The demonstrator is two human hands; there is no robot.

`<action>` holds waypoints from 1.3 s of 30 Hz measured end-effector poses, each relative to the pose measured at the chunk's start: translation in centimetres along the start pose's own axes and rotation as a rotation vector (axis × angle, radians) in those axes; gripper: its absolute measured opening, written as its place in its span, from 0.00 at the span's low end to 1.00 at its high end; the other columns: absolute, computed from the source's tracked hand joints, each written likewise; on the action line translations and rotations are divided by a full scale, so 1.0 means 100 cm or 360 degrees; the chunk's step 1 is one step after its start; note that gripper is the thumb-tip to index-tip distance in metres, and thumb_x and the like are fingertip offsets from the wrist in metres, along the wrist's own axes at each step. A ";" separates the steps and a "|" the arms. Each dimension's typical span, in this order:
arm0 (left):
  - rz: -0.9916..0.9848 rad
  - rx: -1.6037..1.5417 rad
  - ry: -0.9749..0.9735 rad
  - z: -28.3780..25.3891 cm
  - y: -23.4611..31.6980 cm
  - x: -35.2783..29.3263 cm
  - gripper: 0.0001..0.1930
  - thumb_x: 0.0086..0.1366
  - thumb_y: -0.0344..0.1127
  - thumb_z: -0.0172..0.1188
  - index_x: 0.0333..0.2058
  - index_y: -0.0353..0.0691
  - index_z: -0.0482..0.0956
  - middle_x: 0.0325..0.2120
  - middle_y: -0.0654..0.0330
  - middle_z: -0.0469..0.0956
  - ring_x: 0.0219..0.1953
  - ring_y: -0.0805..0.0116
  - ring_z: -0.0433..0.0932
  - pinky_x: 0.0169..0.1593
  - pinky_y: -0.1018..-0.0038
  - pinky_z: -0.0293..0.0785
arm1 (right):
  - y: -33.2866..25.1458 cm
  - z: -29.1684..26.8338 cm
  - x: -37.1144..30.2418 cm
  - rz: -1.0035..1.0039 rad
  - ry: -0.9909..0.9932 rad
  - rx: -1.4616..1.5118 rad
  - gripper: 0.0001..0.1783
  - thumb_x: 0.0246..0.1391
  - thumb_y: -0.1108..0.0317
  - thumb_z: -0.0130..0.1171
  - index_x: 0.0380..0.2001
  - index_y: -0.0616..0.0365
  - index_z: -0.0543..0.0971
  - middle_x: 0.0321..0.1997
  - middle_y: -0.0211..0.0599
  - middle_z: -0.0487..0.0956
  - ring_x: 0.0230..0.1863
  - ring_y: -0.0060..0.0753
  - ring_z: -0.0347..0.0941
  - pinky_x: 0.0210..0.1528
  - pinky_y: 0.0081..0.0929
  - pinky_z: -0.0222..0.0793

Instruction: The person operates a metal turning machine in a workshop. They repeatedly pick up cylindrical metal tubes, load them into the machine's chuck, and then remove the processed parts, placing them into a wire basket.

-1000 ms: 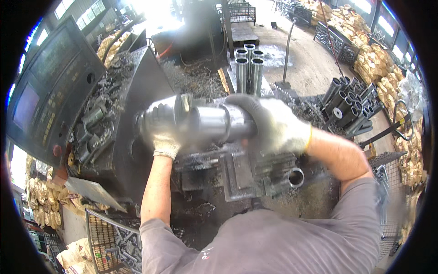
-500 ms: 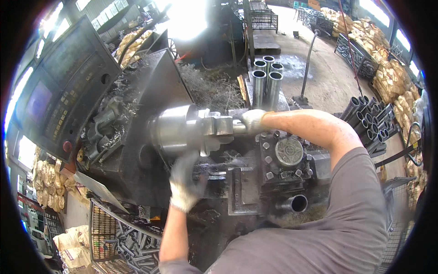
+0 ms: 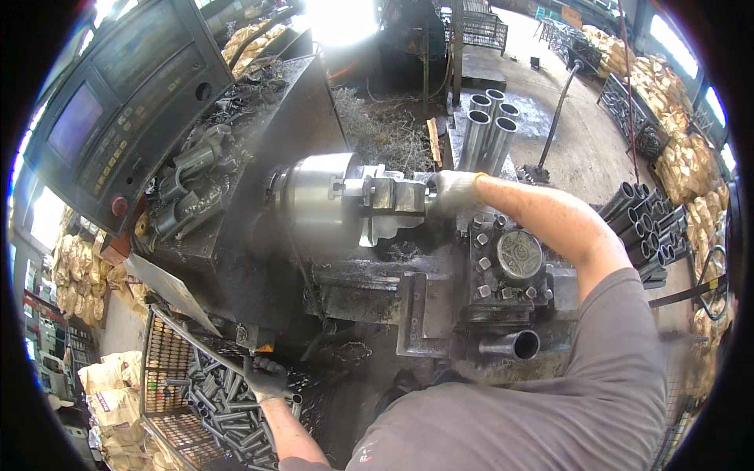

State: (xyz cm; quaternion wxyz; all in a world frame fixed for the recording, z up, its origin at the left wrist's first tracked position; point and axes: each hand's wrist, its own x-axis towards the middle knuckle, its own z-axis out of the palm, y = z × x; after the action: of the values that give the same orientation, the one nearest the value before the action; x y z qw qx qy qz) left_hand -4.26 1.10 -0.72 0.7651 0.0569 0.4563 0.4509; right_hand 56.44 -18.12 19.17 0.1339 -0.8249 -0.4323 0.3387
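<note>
A lathe chuck (image 3: 322, 188) with blocky jaws (image 3: 393, 195) sits at the centre. At the jaws' right end, my right hand (image 3: 457, 191), in a white glove, closes around the end of a metal tube (image 3: 431, 196); the glove covers most of it. Low on the left, my left hand (image 3: 265, 375), in a dirty grey glove, is beside the machine's lower corner, above the rim of a mesh bin (image 3: 169, 334). Its fingers look curled, but what they hold is hidden. Short cut tubes (image 3: 236, 416) fill the bin.
Right of the chuck stands a tool post (image 3: 520, 255), with a tube (image 3: 518, 345) below it. Upright tubes (image 3: 488, 141) stand behind. More tubes (image 3: 644, 228) are stacked at the right. A control panel (image 3: 118, 118) and metal scraps (image 3: 192, 173) are at the left.
My left hand has moved from below the chuck down and left to the bin's rim. My right hand stays at the jaws' end. The view has shifted slightly.
</note>
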 end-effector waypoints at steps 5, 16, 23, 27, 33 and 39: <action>-0.0241 0.0260 -0.0053 -0.001 0.024 -0.008 0.21 0.76 0.56 0.55 0.25 0.55 0.73 0.17 0.74 0.66 0.19 0.73 0.63 0.26 0.73 0.63 | -0.003 -0.003 -0.016 -0.0028 0.0006 0.0140 0.28 0.43 0.56 0.75 0.46 0.58 0.82 0.30 0.33 0.86 0.29 0.24 0.81 0.30 0.24 0.74; -0.0205 0.0017 -0.0026 0.021 0.015 -0.016 0.18 0.74 0.55 0.49 0.30 0.52 0.73 0.19 0.73 0.66 0.19 0.73 0.63 0.24 0.74 0.63 | -0.007 -0.019 -0.053 0.0081 0.0233 -0.0045 0.57 0.40 0.48 0.77 0.71 0.68 0.70 0.63 0.58 0.82 0.60 0.51 0.81 0.63 0.35 0.77; -0.0357 0.0323 -0.0208 -0.004 0.033 0.016 0.20 0.78 0.57 0.48 0.30 0.53 0.73 0.18 0.73 0.65 0.19 0.73 0.63 0.24 0.73 0.65 | 0.013 -0.029 -0.110 -0.0043 0.0744 -0.0014 0.47 0.50 0.51 0.73 0.68 0.68 0.73 0.55 0.51 0.87 0.55 0.45 0.85 0.62 0.36 0.79; 0.0181 0.0738 -0.0167 -0.026 0.014 0.039 0.18 0.78 0.56 0.52 0.30 0.53 0.74 0.19 0.72 0.67 0.20 0.72 0.65 0.24 0.72 0.68 | 0.008 -0.014 -0.184 -0.0163 0.1079 0.0437 0.38 0.56 0.63 0.72 0.67 0.66 0.74 0.54 0.47 0.87 0.54 0.37 0.85 0.60 0.33 0.80; 0.1626 0.2224 0.0559 0.013 0.018 -0.030 0.32 0.77 0.52 0.57 0.66 0.30 0.70 0.52 0.44 0.83 0.53 0.48 0.84 0.57 0.56 0.81 | 0.028 0.065 -0.288 -0.0050 0.1657 0.0780 0.30 0.61 0.71 0.70 0.65 0.65 0.76 0.54 0.42 0.87 0.55 0.30 0.83 0.60 0.30 0.78; 0.3370 0.2201 -0.0381 0.232 0.094 -0.152 0.24 0.72 0.32 0.65 0.63 0.27 0.77 0.54 0.39 0.82 0.56 0.42 0.83 0.60 0.55 0.79 | 0.123 0.199 -0.372 0.0304 0.2053 0.1151 0.24 0.64 0.74 0.66 0.63 0.68 0.78 0.53 0.38 0.85 0.49 0.27 0.80 0.55 0.25 0.77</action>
State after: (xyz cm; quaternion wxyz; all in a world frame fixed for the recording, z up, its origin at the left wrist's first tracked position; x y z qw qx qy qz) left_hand 4.43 2.82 27.17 -0.1208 0.8185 0.2555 0.5001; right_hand 35.93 -56.69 14.73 0.5940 -0.7984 -0.0559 -0.0814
